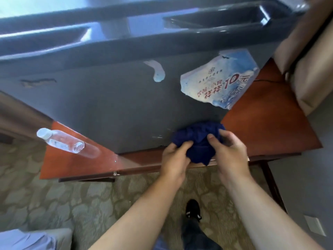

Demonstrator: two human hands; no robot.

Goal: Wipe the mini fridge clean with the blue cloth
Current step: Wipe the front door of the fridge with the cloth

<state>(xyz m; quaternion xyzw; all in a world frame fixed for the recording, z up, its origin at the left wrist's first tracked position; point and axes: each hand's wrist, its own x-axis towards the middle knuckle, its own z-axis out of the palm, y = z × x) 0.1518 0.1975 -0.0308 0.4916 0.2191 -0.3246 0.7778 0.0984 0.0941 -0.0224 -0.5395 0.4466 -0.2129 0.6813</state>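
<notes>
Both hands' fingers gripping crumpled blue cloth (pixel 197 139), against matte grey mini fridge (pixel 111 105), glossy wooden table (pixel 266 127)

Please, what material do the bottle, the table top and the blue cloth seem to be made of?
Bottle: clear plastic, probably; see-through body, white cap.
Table top: reddish-brown wood or veneer with glossy varnish; it shows reflections.
Blue cloth: soft dark blue fabric, matte; it bunches into folds between the left hand and right hand.

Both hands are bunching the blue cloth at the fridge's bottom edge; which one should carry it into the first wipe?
Probably the right hand: its fingers already reach over the blue cloth against the mini fridge door. The left hand grips only the cloth's near edge, lower down, over the table.
</notes>
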